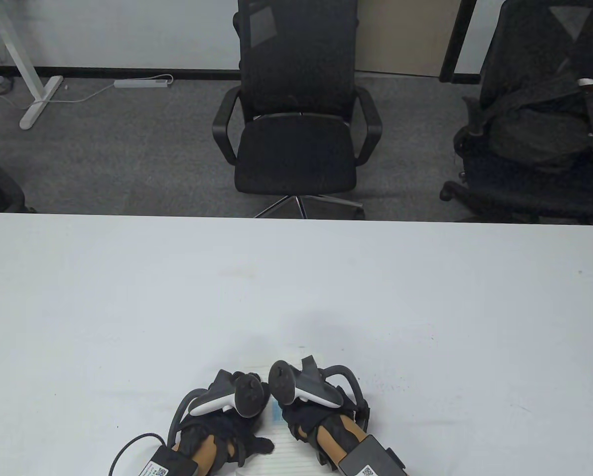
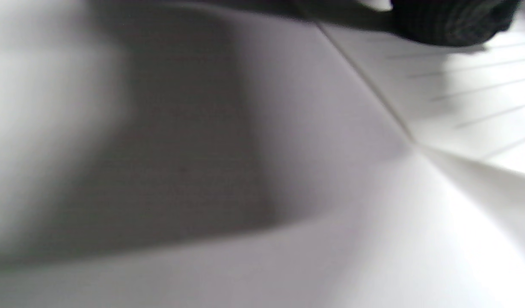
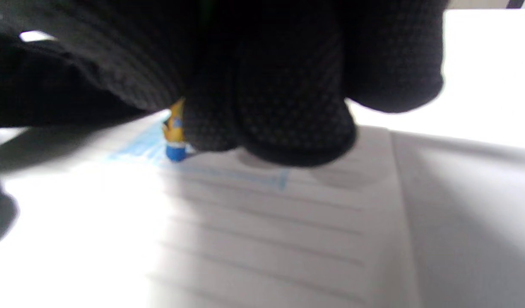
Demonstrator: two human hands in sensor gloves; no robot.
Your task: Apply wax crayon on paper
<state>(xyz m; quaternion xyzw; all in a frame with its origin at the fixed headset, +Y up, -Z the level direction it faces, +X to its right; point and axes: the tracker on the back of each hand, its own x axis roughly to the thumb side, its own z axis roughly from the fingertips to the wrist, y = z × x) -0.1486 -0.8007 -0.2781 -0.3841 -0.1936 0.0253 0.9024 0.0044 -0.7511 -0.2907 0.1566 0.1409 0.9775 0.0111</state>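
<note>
At the bottom centre of the table view both gloved hands sit close together on the white bench point(image 1: 127, 307), each with a tracker strapped to its back. The left hand point(image 1: 222, 436) lies low and flat, its thumb stretched rightward onto the lined paper point(image 1: 281, 448), pressing the sheet down with fingers spread rather than curled around anything. The right hand point(image 1: 321, 421) is just beside it, wrist angled up toward the frame's lower right, knuckles tipped down over the page. In the right wrist view its fingers point(image 3: 283, 115) bunch tightly around a blue wax crayon point(image 3: 175, 147) with a yellow-orange wrapper, whose tip touches the paper at centre left of that frame, on a patch of blue strokes point(image 3: 138, 147). The left wrist view is blurred, showing only the paper's edge at the upper right. Beyond the bench stands a black office chair point(image 1: 296, 109).
</note>
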